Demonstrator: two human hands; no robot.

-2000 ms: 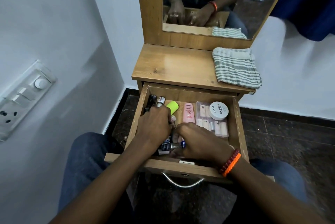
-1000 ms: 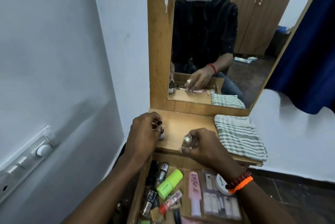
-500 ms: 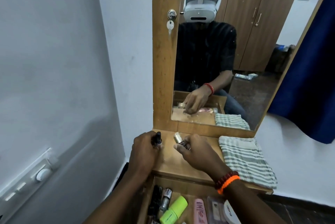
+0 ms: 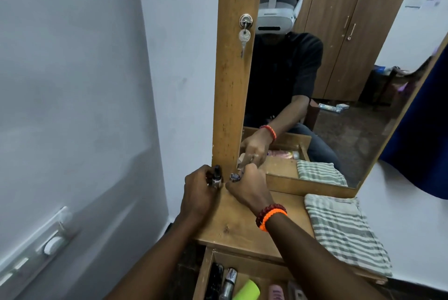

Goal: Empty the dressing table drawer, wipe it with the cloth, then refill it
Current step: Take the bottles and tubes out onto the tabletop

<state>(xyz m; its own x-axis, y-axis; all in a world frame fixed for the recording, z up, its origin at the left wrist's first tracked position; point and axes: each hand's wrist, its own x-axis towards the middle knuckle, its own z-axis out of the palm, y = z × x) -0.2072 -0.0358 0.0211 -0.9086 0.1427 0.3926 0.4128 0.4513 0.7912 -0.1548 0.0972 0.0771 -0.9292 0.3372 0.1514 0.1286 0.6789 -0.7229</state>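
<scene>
Emptying step: left hand (image 4: 198, 193) grips a dark bottle (image 4: 216, 176), right hand (image 4: 247, 188) pinches a small bottle (image 4: 234, 176) on the worktop (image 4: 242, 224); next, release both upright, then return to the drawer (image 4: 202, 275)

Bare forearms; red bead bracelet (image 4: 268, 211), orange bracelet (image 4: 274, 218) on right wrist.

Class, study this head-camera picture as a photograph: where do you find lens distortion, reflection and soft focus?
Head view: the wide lens leans the mirror frame and the wall's edges outward; the mirror repeats the striped cloth and the right hand; the left hand and its small bottle look slightly soft; the light is dim and even, with no harsh glare.
</scene>
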